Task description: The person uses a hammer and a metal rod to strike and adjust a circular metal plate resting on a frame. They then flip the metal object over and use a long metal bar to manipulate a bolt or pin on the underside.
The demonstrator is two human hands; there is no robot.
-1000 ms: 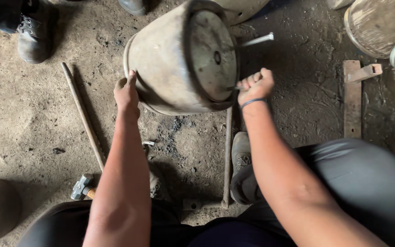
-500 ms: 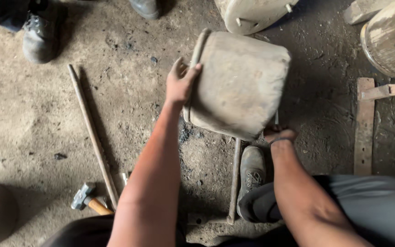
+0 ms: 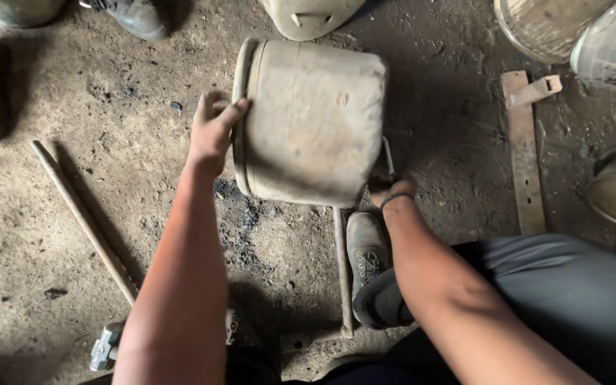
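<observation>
A dusty metal pot (image 3: 311,121) lies on its side over the dirt floor (image 3: 37,235), above a thin iron rod (image 3: 342,271). The left hand (image 3: 213,128) curls its fingers over the pot's rim. The right hand (image 3: 388,187) sits under the pot's lower right corner, mostly hidden, so its grip cannot be told. A hammer (image 3: 105,347) and a long stick (image 3: 83,221) lie to the left.

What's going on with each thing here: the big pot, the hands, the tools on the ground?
Metal pot: tipped on its side, over an iron bar.
Left hand: gripping the pot's rim.
Right hand: at the pot's lower right corner, mostly hidden; grip unclear.
Iron bar: lying on the dirt, running under the pot.
Wooden stick: lying flat.
Hammer: resting on the ground.
</observation>
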